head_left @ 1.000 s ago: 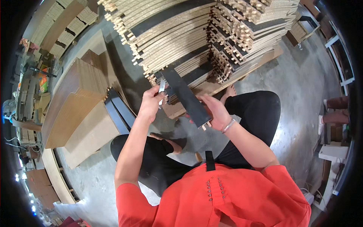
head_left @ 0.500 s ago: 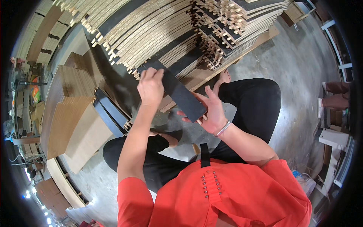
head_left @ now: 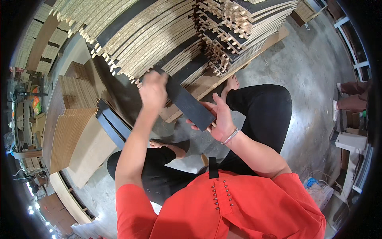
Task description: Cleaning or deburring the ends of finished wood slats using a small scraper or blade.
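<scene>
A narrow dark board (head_left: 190, 104) slants between my hands above the floor. Its near end rests in my right hand (head_left: 222, 122), with the thumb spread to one side and fingers passing underneath. Pale wooden dowels (head_left: 210, 128) poke out of that end. At the board's far end is my left hand (head_left: 154, 91), blurred by motion, its fingers curled in. Whatever those fingers hold is hidden. Just beyond them stands a large stack of chipboard panels (head_left: 151, 38) with dark faces and rows of dowels along the edges.
A stack of brown curved panels (head_left: 69, 119) stands at left, with dark strips (head_left: 113, 123) leaning beside it. The big stack sits on a wooden base (head_left: 223, 85). At right are another person's legs (head_left: 354, 95) and a white metal frame (head_left: 350, 143).
My left hand has shifted slightly left and blurred at the board's far end. My right hand still supports the near end. The whole view has shifted a little.
</scene>
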Demonstrator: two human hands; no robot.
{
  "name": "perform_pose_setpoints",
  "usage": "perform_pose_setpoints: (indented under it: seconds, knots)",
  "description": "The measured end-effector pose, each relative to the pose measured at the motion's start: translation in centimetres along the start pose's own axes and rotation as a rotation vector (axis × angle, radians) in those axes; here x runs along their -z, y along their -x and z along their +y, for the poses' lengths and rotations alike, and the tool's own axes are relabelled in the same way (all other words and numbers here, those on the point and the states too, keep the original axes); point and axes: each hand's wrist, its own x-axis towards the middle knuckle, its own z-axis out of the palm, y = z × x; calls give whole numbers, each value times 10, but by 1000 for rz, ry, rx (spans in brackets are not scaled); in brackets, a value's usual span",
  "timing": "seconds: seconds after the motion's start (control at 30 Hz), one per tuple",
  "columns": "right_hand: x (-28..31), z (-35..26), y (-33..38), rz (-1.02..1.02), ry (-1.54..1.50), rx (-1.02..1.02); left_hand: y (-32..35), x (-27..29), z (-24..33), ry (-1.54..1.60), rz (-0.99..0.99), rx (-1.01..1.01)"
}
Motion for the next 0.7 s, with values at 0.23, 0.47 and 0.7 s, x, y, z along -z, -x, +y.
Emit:
perform_pose_setpoints:
  seconds: [0.23, 0.47, 0.7]
  knots:
    - [-2, 1, 1, 16, 5, -15, -6, -4, -27, -125, 57, 102]
    - [4, -6, 2, 68, 26, 34, 57, 77, 118, 453, -89, -259]
    - [-6, -4, 8, 12, -4, 34, 19, 38, 51, 55, 0, 48]
